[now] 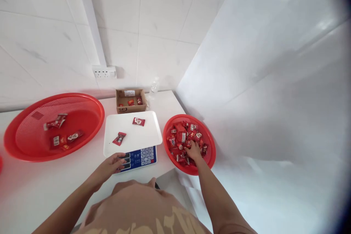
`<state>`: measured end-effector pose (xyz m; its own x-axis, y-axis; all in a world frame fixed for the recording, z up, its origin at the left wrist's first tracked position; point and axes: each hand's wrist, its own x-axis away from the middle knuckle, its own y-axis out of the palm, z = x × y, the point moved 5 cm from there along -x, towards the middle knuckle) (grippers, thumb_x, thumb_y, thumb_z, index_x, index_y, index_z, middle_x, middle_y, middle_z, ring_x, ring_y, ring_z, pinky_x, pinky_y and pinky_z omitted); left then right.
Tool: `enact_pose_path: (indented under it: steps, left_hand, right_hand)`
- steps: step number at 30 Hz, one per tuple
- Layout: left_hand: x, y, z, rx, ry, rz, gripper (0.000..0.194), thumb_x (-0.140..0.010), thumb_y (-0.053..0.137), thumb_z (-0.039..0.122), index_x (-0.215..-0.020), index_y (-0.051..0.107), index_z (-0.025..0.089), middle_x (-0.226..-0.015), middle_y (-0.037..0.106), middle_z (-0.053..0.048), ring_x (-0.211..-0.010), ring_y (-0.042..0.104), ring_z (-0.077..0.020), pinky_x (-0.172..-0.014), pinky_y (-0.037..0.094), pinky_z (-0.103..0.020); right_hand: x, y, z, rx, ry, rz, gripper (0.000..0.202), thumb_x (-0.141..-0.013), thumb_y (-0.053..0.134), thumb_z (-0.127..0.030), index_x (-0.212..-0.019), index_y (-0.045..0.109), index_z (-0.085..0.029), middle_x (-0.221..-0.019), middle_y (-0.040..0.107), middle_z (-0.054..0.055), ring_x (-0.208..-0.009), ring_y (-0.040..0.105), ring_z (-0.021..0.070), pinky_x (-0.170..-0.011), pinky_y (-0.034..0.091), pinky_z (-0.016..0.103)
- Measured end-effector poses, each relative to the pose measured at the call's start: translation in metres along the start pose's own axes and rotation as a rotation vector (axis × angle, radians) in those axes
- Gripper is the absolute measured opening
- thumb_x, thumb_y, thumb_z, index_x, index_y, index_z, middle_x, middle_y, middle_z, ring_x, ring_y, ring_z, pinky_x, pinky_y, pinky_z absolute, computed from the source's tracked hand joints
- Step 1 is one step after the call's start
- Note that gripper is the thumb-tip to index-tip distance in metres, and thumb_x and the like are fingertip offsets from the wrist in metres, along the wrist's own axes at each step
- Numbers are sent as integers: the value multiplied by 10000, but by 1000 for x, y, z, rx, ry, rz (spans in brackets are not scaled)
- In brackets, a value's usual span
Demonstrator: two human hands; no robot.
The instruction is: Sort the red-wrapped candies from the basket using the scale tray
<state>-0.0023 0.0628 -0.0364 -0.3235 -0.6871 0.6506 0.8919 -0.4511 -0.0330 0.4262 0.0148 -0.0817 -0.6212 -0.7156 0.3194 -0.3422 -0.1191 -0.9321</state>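
My right hand (194,151) reaches down into a round red basket (211,146) full of red wrapped snack packets (181,137). Its thumb and fingers look apart and touch the packets; some fingertips are hidden. My left hand (112,164) is open, its fingers slightly bent, at the left end of the blue panel of a digital scale (148,156). It holds nothing. On the scale's white tray (131,142) lie two packets, one at the upper right (139,121) and another at the lower left (119,138).
A larger red basket (55,157) on the left holds several packets. Behind the scale stands a small cardboard box (131,109) with a few packets inside, beside a clear plastic bottle (155,85). Walls border the white table (90,172) at the back and right.
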Motion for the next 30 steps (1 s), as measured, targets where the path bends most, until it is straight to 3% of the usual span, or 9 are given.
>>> enact_pose_path:
  steps: [5, 14, 22, 25, 30]
  left_hand:
    - [2, 7, 5, -4, -11, -27, 617, -663, 663, 541, -1150, 550, 182, -1068, 656, -100, -976, 622, -245, -881, 470, -375]
    - [7, 4, 1, -67, -36, -1, 589, -712, 606, 539, -1177, 532, 185, -1057, 649, -93, -995, 617, -236, -870, 468, -356]
    - [6, 5, -1, -26, -18, -18, 588, -702, 625, 538, -1165, 530, 187, -1096, 646, -114, -996, 615, -248, -887, 456, -387]
    - [6, 6, -1, -19, -13, -21, 587, -705, 619, 532, -1170, 525, 186, -1096, 645, -115, -999, 611, -252, -888, 449, -396]
    - [7, 9, -1, -51, -14, -27, 578, -688, 622, 522, -1147, 531, 183, -1053, 643, -100, -973, 604, -244, -847, 456, -379]
  right_hand:
    - [-8, 1, -18, 56, 75, -66, 608, -802, 512, -461, -1356, 399, -238, -1378, 446, 147, -1273, 383, 341, -984, 307, 567]
    - [-23, 7, -48, 82, 116, -83, 608, -770, 500, -565, -1177, 581, -121, -1331, 456, 245, -1252, 384, 392, -956, 300, 627]
    - [0, 6, -53, -11, -28, 77, 355, -743, 585, -406, -1037, 621, -210, -1115, 635, 145, -1147, 482, 347, -952, 254, 633]
    - [11, -1, -49, -97, -100, 174, 262, -770, 539, -423, -916, 647, -234, -1017, 673, 96, -1091, 507, 324, -959, 288, 560]
    - [26, -24, -44, -270, -259, 419, 306, -788, 517, -426, -914, 648, -180, -917, 682, 116, -943, 554, 287, -876, 389, 416]
